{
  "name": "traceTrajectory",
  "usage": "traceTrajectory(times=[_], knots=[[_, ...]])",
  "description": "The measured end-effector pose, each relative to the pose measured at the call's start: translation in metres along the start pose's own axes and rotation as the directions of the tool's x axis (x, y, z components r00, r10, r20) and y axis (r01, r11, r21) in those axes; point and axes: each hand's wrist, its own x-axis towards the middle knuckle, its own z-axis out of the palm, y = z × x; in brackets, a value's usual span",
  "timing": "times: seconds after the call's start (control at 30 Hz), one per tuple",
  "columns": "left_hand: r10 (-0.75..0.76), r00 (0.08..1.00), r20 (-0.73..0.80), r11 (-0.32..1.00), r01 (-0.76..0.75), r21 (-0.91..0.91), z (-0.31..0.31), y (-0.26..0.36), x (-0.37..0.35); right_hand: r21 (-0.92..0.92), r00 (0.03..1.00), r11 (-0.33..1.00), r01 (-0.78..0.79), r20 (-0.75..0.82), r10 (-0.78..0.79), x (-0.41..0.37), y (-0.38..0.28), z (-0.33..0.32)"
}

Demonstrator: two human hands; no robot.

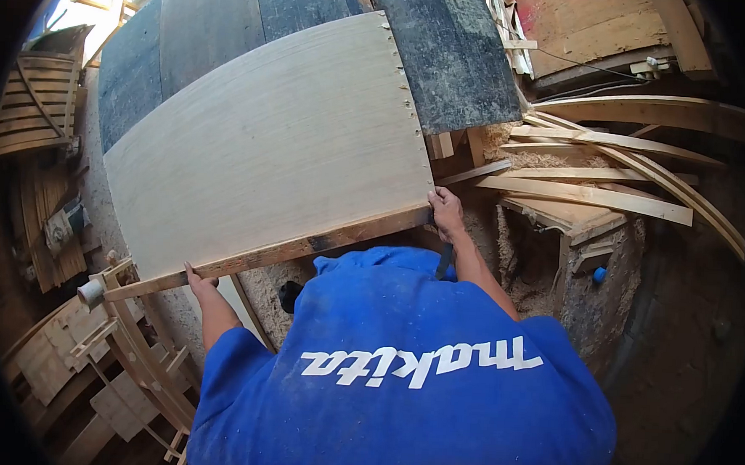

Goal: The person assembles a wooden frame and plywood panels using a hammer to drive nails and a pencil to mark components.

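Note:
A large pale wooden panel (267,151) lies on a dark workbench (449,51), with a row of small notches along its right edge. A darker wooden strip (304,247) runs along the panel's near edge. My left hand (199,280) grips that strip near its left end. My right hand (446,213) holds the panel's near right corner, fingers wrapped over the edge. My blue shirt (407,369) with white lettering fills the lower middle and hides what lies below the panel's edge.
Long curved wooden slats (637,166) and offcuts pile up on the right over sawdust (548,267). Slatted wooden frames (34,101) stand at the left, and more frame parts (121,362) at the lower left. A roll of tape (91,292) sits on the strip's left end.

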Motion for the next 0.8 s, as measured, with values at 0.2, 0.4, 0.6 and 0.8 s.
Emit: traceTrajectory(times=[0.2, 0.4, 0.6, 0.8], knots=[[-0.094, 0.995, 0.016, 0.991, 0.092, 0.099, -0.003, 0.001, 0.037, 0.017, 0.983, 0.993, 0.115, -0.144, -0.112, 0.001, 0.013, 0.010], [-0.086, 0.993, 0.079, 0.988, 0.075, 0.133, -0.006, -0.002, 0.044, 0.174, 0.991, 0.979, -0.103, -0.070, 0.117, -0.021, -0.033, 0.002], [-0.048, 0.998, 0.040, 0.993, 0.044, 0.109, 0.001, -0.004, 0.013, 0.168, 0.983, 0.969, -0.183, 0.016, 0.183, -0.016, -0.034, -0.006], [0.130, 0.970, -0.205, 0.983, -0.098, 0.158, 0.017, -0.012, -0.047, 0.175, 0.969, 0.957, -0.233, 0.124, 0.213, -0.021, -0.045, -0.026]])
